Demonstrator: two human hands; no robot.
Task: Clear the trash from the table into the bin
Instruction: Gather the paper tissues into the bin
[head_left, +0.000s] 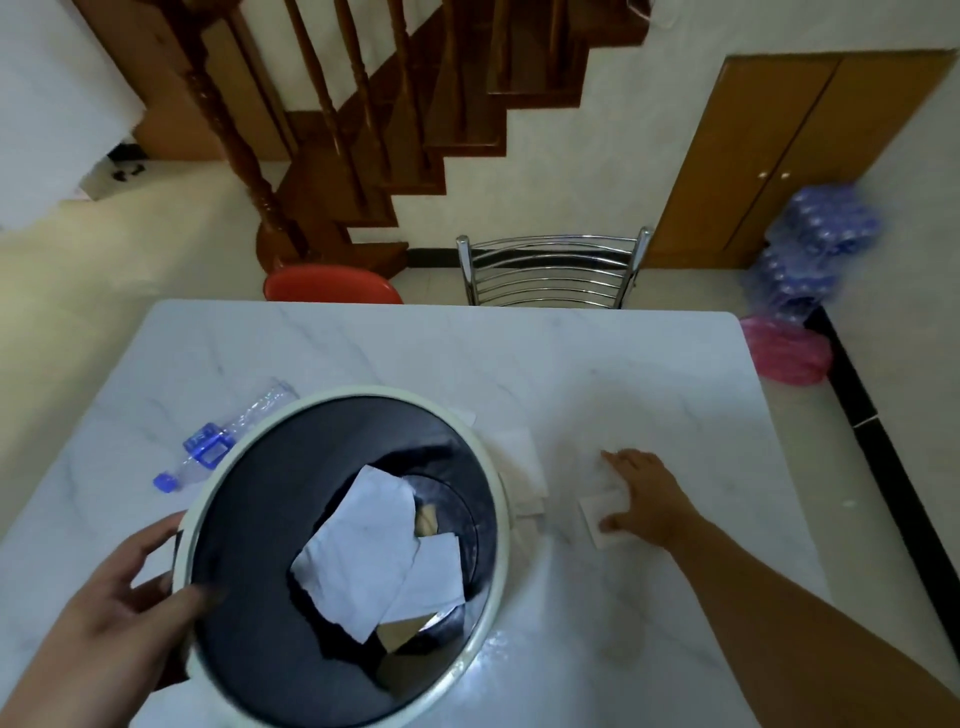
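A round bin (488, 525) with a white rim and black liner is held over the near left of the white marble table (519, 364). My left hand (119, 613) grips its rim at the near left. Inside lie white paper pieces (358, 551). My right hand (644, 499) presses flat on a small white paper (597, 519) on the table, right of the bin, fingers spread. Another white paper (522, 467) lies just beyond the bin's right rim. An empty plastic bottle (218, 441) with a blue label and cap lies left of the bin, partly hidden by it.
At the table's far edge stand a metal chair (550, 270) and a red stool (332, 285). A wooden staircase (363, 130) rises behind. Right of the table are a pink bag (784, 353), blue-wrapped packs (815, 239) and a wooden cabinet (779, 156).
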